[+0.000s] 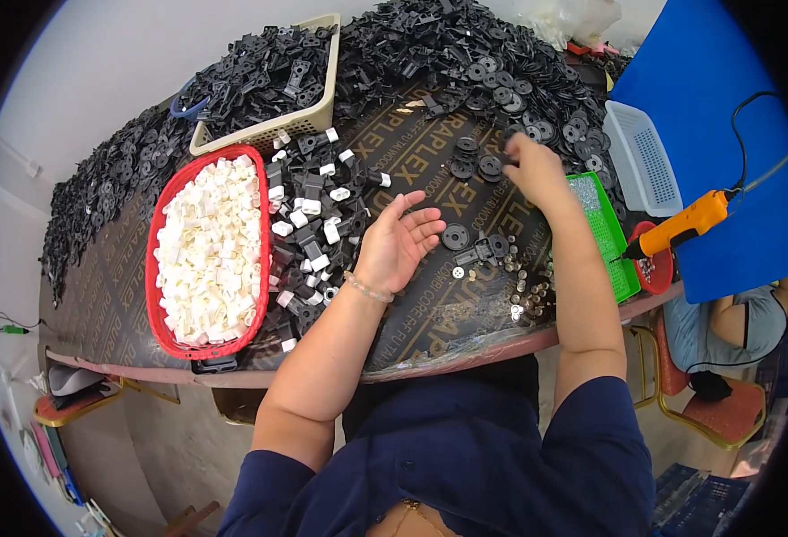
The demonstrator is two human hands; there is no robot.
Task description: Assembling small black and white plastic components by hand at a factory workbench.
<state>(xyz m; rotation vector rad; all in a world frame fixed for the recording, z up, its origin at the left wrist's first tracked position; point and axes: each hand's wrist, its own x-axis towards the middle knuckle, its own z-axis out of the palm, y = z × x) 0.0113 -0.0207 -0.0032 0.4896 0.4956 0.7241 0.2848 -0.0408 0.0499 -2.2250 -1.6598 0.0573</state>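
My left hand (396, 242) is over the middle of the table, palm turned to the right, fingers stretched and apart, with nothing in it. My right hand (535, 168) reaches farther out, above a few stacked black round discs (467, 168). Its fingertips are blurred against the dark parts, so I cannot tell whether it grips one. Between my hands lie a single black disc (455, 236), a flat black plastic piece (476, 253) and a small white button-like part (458, 272). Small metal pieces (521, 300) are scattered near my right forearm.
Left stands a red basket (265, 259) of white plastic parts, beside black pieces with white caps (309, 224). Behind are a beige crate (322, 112) and heaped black parts (430, 45). Right: a green tray (629, 279), an orange electric screwdriver (685, 224), a red bowl (667, 268), a white basket (618, 134).
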